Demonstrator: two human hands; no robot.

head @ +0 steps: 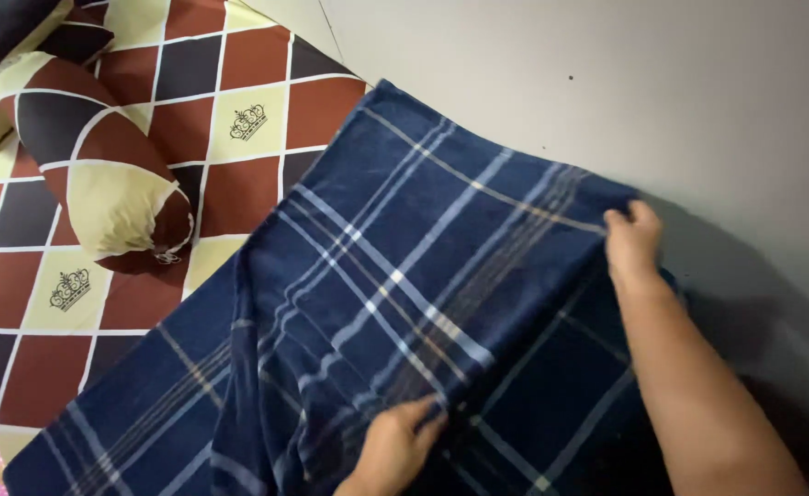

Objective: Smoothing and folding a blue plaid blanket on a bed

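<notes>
While both arms reach out over the bed (239, 174), I see the right arm stretched long from the lower right of the view, forearm bare, wrist bent slightly down. My right hand (632, 241) is at the far right corner of the navy plaid blanket (404, 276), close by the grey wall (606, 73); fingers curled together, pinching the blanket's top edge, so it's clamped on the cloth. Left arm barely shows, only the wrist coming up from the bottom edge of the view. Left hand (393, 447) sits low, near the bed's near edge, fingers curled over a raised fold (331, 367) of the same blanket, gripping it; thumb side hidden, but fingers are closed on fabric. Hands are well apart, right one farther from me than the left.

Blanket: dark blue with white and tan check lines, spread diagonally across the right part of the bed, its right side against the wall, rumpled with long creases running down the middle. Left part lies flatter toward the bed's near left corner.

Bed sheet is a brown, black and cream diamond pattern with small crown marks. Matching bolster pillow (101, 165) lies at the far left part of the bed, apart from the blanket.
</notes>
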